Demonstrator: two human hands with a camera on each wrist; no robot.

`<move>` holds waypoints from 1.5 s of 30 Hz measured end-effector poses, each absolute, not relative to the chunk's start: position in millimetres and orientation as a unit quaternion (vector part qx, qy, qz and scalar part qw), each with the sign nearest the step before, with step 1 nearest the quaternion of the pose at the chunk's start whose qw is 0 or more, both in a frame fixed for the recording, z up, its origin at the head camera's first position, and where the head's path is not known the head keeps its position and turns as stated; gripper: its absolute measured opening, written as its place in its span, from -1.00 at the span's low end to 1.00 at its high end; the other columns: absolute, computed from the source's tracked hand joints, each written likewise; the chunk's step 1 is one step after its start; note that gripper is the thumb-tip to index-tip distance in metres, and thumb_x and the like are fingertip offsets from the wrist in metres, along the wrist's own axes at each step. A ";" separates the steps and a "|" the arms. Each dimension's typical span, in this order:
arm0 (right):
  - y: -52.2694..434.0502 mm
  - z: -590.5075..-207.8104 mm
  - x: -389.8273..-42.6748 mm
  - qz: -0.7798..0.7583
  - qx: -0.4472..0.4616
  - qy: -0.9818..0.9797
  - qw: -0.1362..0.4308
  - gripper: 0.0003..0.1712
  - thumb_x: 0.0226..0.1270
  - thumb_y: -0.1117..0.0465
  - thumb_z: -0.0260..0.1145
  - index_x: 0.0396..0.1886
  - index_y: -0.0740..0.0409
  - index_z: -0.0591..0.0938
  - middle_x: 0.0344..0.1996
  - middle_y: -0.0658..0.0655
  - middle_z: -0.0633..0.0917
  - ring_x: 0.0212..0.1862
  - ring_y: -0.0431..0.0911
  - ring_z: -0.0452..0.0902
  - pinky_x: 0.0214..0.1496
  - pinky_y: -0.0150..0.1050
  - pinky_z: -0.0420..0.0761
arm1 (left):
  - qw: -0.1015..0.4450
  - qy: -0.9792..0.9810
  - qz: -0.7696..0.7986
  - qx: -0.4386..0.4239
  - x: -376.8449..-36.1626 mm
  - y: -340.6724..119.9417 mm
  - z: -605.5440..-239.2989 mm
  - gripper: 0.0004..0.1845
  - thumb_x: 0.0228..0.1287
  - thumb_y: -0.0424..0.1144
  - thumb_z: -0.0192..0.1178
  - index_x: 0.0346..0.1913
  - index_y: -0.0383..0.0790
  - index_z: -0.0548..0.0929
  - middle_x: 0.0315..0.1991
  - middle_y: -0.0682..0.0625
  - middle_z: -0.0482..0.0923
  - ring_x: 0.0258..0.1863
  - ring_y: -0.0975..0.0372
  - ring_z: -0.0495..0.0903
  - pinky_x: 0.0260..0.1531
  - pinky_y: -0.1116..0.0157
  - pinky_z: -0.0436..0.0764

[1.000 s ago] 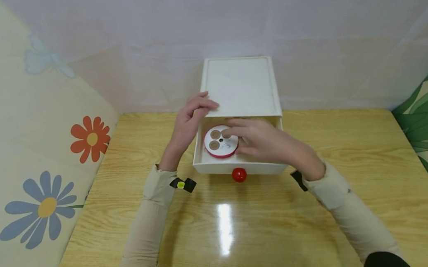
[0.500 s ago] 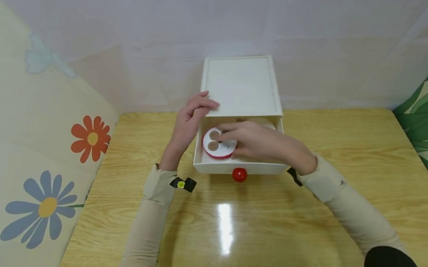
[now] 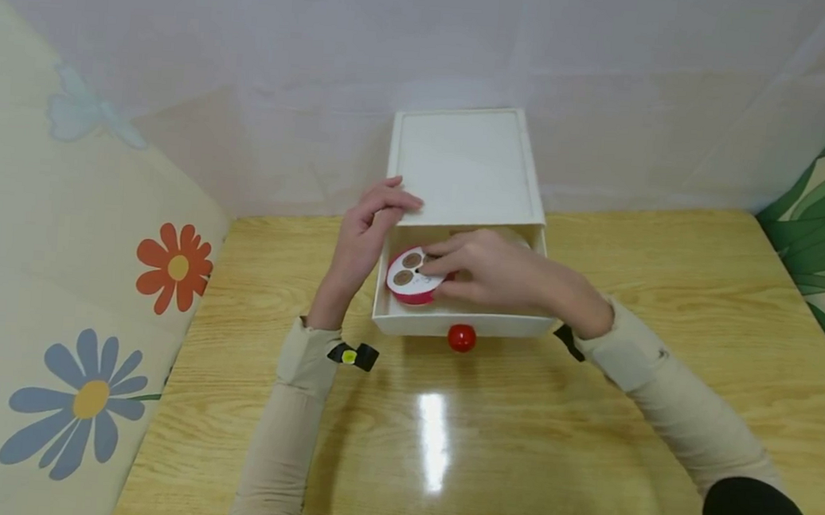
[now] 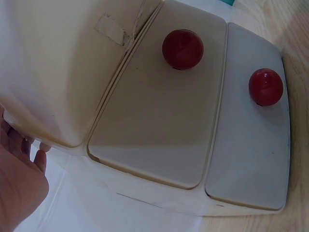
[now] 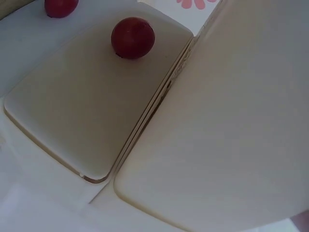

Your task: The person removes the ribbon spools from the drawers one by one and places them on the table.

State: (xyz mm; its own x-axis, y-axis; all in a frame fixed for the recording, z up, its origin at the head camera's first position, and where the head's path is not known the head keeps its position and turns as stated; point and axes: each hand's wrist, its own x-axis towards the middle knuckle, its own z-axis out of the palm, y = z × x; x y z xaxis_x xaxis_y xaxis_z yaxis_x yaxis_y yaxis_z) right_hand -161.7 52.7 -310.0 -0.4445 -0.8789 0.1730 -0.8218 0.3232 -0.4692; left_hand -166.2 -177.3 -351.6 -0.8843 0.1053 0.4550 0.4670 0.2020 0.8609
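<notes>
A: One round tin (image 3: 411,276), white-topped with a red rim, sits in the open top drawer (image 3: 462,318) of the white cabinet (image 3: 462,165), toward the drawer's left side. From my remote station I read it as tilted now, its left edge lifted; a second ago it lay flat on the drawer floor.

B: Which hand is responsible?

A: The right hand (image 3: 498,271). Its fingers curl over the tin's right half and pinch it, with the thumb low on the near edge. Half a second ago those fingers only rested on the lid, so I judge the grip is newly made and the tin is starting out of the drawer.

B: And the left hand (image 3: 364,234)?

A: Unchanged. Its bent fingers touch the cabinet's front left corner, steadying it. The red knob (image 3: 461,337) on the drawer front points toward me over the wooden table (image 3: 442,451). The wrist views show two lower drawer fronts (image 4: 159,121), shut.
</notes>
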 end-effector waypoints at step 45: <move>165.4 -280.3 -138.3 -0.445 -0.389 0.786 -0.179 -0.51 -0.06 0.61 0.57 -0.04 0.29 0.81 0.02 0.14 0.78 0.20 -0.22 0.65 0.26 -0.40 0.58 | 0.142 -0.754 -0.617 -0.176 -164.6 -183.5 -351.3 -0.72 0.50 -0.45 -0.01 -0.07 -0.43 0.74 -0.02 0.21 0.69 0.43 0.24 0.35 0.50 0.19 0.25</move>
